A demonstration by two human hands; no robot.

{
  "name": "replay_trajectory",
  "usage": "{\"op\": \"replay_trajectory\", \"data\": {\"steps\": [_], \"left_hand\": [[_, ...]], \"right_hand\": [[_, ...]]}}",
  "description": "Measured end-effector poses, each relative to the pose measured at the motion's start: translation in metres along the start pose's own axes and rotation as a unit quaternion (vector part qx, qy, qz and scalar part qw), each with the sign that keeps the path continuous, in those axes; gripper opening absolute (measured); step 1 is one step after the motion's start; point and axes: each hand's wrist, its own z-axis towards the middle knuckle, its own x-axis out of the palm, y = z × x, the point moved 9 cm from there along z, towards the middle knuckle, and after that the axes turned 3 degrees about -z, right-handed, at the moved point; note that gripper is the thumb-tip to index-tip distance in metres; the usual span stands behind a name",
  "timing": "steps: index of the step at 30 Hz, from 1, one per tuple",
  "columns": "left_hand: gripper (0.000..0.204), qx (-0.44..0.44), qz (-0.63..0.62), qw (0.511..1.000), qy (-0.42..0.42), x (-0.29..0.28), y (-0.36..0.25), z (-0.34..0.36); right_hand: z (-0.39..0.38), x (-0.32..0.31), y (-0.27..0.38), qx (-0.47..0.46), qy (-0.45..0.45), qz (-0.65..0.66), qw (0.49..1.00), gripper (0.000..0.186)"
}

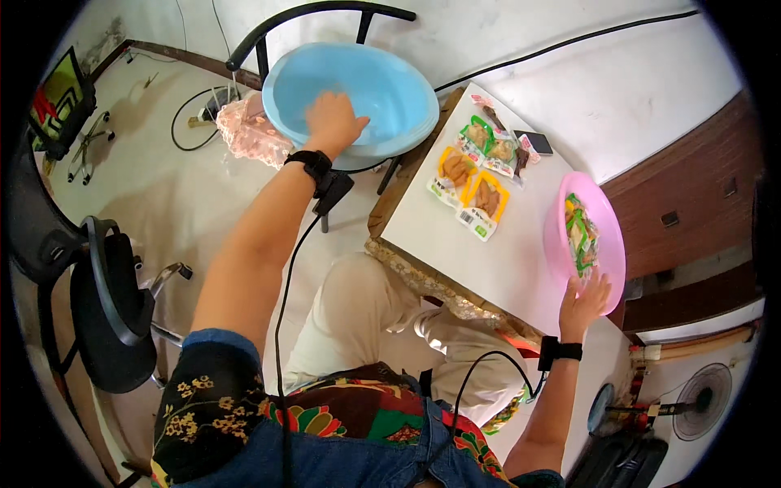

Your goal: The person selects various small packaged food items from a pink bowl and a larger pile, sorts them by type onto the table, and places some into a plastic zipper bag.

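Pink basin [612, 244] holds packets [581, 236]; blue basin [390, 89] empty.

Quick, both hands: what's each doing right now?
Left hand: open, resting on the blue basin rim.
Right hand: open, fingers against the pink basin edge.

The floor [187, 203] is pale, worn concrete, lit brightly from above, with a black cable [189, 114] looping across it toward a power strip near the wall. The wall [521, 32] is white and scuffed, and a second black cable [569, 45] runs along it. A black chair [325, 12] stands against the wall; another black chair [114, 309] sits at the left. A small screen [61, 102] stands on a wheeled base in the far left corner. At the right are a brown wooden cabinet [691, 195] and, lower down, a fan [704, 403].
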Motion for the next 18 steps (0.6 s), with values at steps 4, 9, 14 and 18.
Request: {"op": "replay_trajectory", "data": {"steps": [4, 9, 14, 18], "left_hand": [[0.026, 0.026, 0.006, 0.997, 0.072, 0.045, 0.042, 0.026], [0.024, -0.074, -0.282, 0.951, -0.099, -0.005, 0.1, 0.057], [0.016, -0.13, -0.63, 0.753, -0.139, -0.059, 0.094, 0.024], [0.015, -0.06, -0.72, 0.685, -0.089, -0.083, 0.047, -0.028]], "right_hand": [[-0.01, 0.063, -0.014, 0.062, 0.137, 0.016, 0.988, 0.043], [0.002, 0.085, -0.023, 0.037, 0.137, 0.037, 0.989, 0.041], [0.008, 0.092, -0.043, 0.034, 0.205, 0.061, 0.976, 0.042], [0.026, 0.027, -0.017, 0.103, 0.123, 0.263, 0.951, 0.047]]}}
